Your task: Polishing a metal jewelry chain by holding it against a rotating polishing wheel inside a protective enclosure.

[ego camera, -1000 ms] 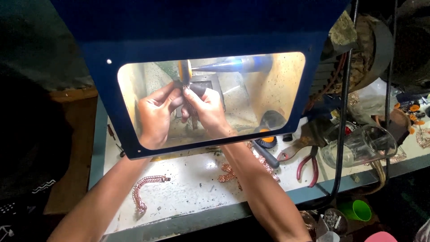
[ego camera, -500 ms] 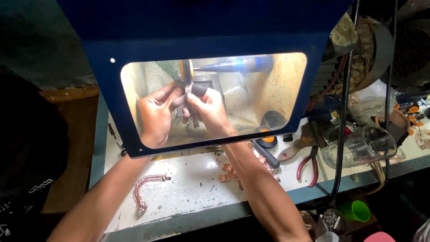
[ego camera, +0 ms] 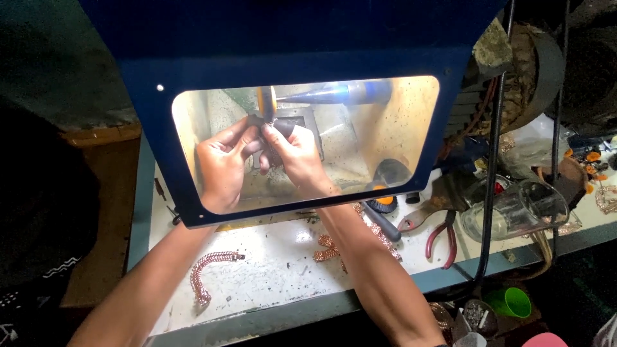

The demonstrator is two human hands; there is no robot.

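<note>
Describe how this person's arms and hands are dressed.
Both forearms are bare, with no sleeves in view. The left hand and right hand wear no gloves; no watch, bracelet or ring shows. Seen through the shield window, fine detail on the fingers is unclear.

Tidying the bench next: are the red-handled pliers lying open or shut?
Open. The red-handled pliers lie flat on the white bench, their two handles spread apart, right of the person's right forearm.

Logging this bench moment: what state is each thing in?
Left hand: behind the blue shield's clear window, pinching a small dark piece.
Right hand: gripping the same piece at the orange polishing wheel.
Copper chain bracelet: lying loose on the white benchtop.
Red-handled pliers: lying unused.
</note>
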